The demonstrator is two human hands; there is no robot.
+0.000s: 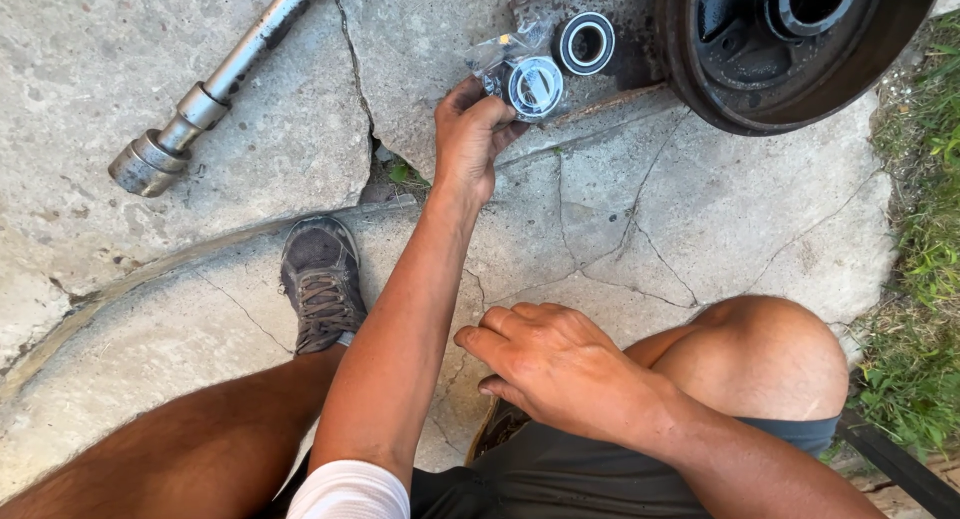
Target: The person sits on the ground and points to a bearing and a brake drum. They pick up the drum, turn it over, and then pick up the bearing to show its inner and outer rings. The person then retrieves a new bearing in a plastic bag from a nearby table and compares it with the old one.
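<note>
My left hand (pixel 468 137) reaches forward and pinches a round silver bearing (pixel 535 86) that sits in a torn clear plastic wrapper (pixel 497 54). Just beyond it, a second bearing (pixel 586 43) with a black ring lies flat on a rusty metal plate (pixel 625 79). My right hand (pixel 560 369) rests on my dark shorts beside my bare right knee (pixel 765 354). Its fingers are loosely spread and hold nothing.
A rusty brake drum (pixel 760 79) with a dark hub lies at the top right. A long steel bar with a large socket (pixel 200 104) lies at the top left on cracked concrete (pixel 700 209). My shoe (pixel 322 284) stands below the crack. Grass (pixel 925 229) borders the right edge.
</note>
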